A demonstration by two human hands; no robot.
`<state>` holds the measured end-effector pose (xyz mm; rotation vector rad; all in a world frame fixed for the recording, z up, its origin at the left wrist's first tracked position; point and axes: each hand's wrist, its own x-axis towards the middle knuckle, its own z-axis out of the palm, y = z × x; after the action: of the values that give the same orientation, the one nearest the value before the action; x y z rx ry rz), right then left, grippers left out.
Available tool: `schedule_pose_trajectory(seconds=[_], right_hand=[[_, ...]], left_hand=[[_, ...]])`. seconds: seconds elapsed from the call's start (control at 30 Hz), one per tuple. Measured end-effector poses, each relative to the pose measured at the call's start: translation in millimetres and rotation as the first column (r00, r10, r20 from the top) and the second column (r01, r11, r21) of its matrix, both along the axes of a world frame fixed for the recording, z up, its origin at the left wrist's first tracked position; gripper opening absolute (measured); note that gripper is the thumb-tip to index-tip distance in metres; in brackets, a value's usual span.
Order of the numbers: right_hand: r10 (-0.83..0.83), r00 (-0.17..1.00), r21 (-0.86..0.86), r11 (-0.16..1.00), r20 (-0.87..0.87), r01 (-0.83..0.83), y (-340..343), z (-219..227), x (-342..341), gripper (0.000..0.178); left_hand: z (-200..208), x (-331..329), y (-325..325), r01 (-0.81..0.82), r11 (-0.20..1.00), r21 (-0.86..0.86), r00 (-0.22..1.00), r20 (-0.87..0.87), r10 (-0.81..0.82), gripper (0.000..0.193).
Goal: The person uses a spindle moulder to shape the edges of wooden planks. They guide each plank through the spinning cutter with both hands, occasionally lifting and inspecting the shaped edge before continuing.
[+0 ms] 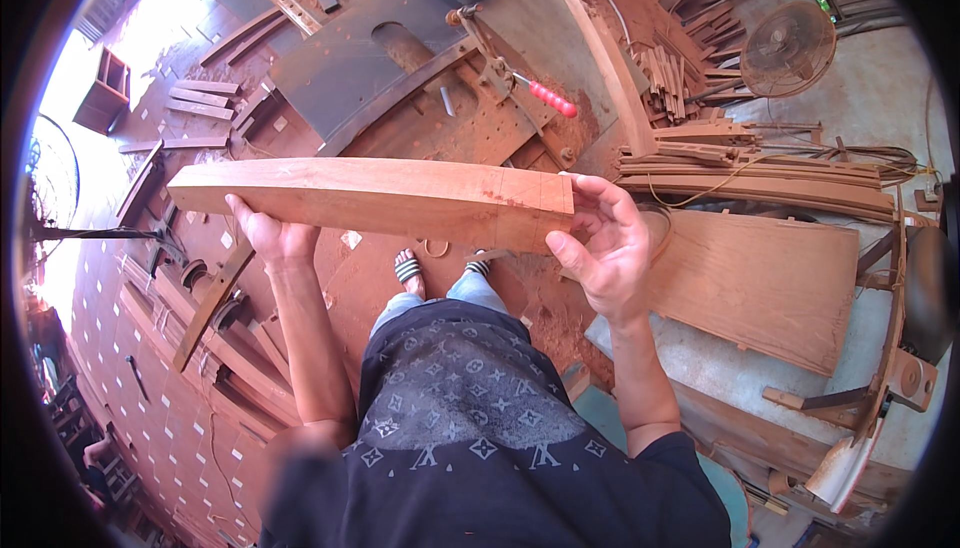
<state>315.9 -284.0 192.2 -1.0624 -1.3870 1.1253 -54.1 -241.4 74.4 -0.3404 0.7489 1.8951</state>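
Note:
A thick, slightly curved wooden beam (390, 193) lies crosswise in front of my body, held up in both hands. My left hand (275, 233) supports it from below near its left part, the thumb against the near face. At the right end, my right hand (605, 248) grips the squared end, thumb on the near face and fingers behind it. Thin lines are marked across the wood near that end. Beyond the beam stands a machine table (350, 78) with a toggle clamp (545, 95) that has a red handle.
A long curved board (605, 58) leans upright beyond my right hand. Stacked wood strips (770, 183) and a wide wooden panel (755, 283) lie on the right, near a round fan (790, 50). More timber pieces (235, 368) lie on the tiled floor at left. Sawdust covers the ground around my feet.

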Motion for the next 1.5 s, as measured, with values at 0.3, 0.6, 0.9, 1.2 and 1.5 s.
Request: schedule_pose_trajectory(seconds=[0.3, 0.6, 0.9, 1.2, 1.5], right_hand=[[0.024, 0.859, 0.087, 0.993, 0.512, -0.08, 14, 20, 20, 0.081], [0.111, 0.928, 0.028, 0.991, 0.356, -0.129, 31, -22, 45, 0.06], [0.382, 0.819, 0.114, 0.876, 0.428, -0.469, 53, -78, 44, 0.046], [-0.199, 0.784, 0.363, 0.931, 0.589, -0.037, 155, -63, 76, 0.037], [-0.102, 0.698, 0.062, 0.995, 0.709, 0.083, 201, -89, 45, 0.044]], left_hand=[[-35, 3, 2, 0.076, 0.842, 0.534, 0.997, -0.057, -0.054, 0.067], [120, 57, 22, 0.151, 0.704, 0.694, 0.974, -0.227, 0.016, 0.078], [115, 44, 27, 0.272, 0.943, 0.191, 0.762, -0.641, -0.09, 0.081], [146, 35, 63, -0.004, 0.804, -0.595, 0.106, -0.799, -0.592, 0.046], [44, -5, 157, -0.173, 0.573, -0.801, -0.532, -0.414, -0.739, 0.066]])
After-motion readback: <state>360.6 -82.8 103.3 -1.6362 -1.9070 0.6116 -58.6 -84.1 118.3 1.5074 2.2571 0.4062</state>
